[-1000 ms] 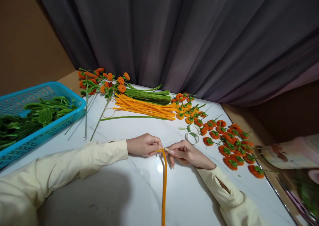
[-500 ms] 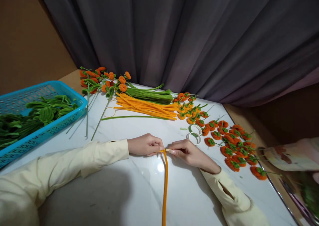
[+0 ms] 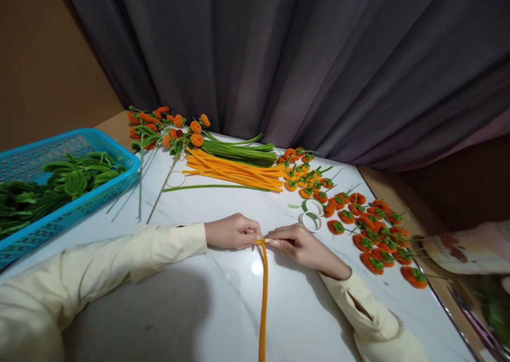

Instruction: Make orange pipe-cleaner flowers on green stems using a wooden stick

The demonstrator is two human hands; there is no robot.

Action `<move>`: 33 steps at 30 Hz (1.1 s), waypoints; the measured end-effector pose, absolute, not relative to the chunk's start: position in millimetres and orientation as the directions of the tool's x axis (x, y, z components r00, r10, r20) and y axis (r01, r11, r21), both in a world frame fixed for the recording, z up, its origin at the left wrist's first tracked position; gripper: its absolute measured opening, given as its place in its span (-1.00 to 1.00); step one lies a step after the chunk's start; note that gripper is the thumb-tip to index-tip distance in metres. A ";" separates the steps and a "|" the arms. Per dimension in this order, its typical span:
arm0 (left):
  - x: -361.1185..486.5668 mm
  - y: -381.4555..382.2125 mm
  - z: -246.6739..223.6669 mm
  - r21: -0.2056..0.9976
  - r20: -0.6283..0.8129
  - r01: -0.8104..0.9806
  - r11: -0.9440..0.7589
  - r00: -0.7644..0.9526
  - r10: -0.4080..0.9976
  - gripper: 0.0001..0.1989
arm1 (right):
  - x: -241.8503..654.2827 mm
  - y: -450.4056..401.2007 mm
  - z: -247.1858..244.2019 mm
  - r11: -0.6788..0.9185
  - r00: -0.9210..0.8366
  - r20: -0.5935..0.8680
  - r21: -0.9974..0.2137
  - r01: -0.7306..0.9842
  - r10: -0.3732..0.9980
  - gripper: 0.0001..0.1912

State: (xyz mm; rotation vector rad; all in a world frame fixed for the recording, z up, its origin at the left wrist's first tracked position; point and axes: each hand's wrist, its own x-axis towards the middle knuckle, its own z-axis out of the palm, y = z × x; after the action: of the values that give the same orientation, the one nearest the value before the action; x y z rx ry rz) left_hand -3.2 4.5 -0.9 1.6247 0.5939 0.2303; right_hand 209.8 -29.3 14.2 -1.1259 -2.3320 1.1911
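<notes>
My left hand [image 3: 239, 232] is closed in a pinch on an orange pipe cleaner [image 3: 264, 293], right where it crosses a thin pale stick [image 3: 268, 241]. The pipe cleaner's long end hangs down toward the front edge of the view. Facing it, my right hand [image 3: 298, 247] is closed on the pale stick, thumb and fingertips together. Only a short piece of the stick shows between the hands; fingers hide the rest. Beyond them lie a bundle of loose orange pipe cleaners [image 3: 235, 170] and a bundle of green ones [image 3: 239, 152].
A blue basket [image 3: 115, 139] of green leafy pieces stands left. Orange flowers with stems [image 3: 195, 139] lie at the back left, and more orange flower heads [image 3: 366, 234] cover the right side. Two white tape rolls [image 3: 311, 222] sit behind my right hand. A dark curtain [image 3: 255, 48] hangs behind.
Almost nothing differs. Both hands keep the same grip on the pipe cleaner and stick, and the view has shifted very slightly.
</notes>
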 end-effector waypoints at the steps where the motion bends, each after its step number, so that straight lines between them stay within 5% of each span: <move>1: -3.2 4.5 -1.1 0.969 -0.192 0.245 -0.039 0.841 0.505 -0.75 | 209.5 -29.5 14.1 0.356 -0.653 -0.084 -0.782 0.512 0.753 -0.47; 25: -2.9 4.1 -1.0 0.963 -0.193 0.263 -0.065 0.832 0.520 -0.79 | 206.6 -31.9 10.4 0.470 -0.682 0.000 -0.725 0.503 0.731 -0.57; 33: -2.6 3.6 0.9 0.958 -0.202 0.277 -0.073 0.833 0.514 -0.81 | 204.3 -35.8 12.4 0.536 -0.670 0.019 -0.616 0.577 0.742 -0.66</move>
State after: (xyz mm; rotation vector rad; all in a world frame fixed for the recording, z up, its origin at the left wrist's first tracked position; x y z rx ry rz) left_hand -2.6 3.6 0.9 1.6670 0.6254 0.2182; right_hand 204.3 -35.8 12.4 -1.1012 -2.4983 0.8489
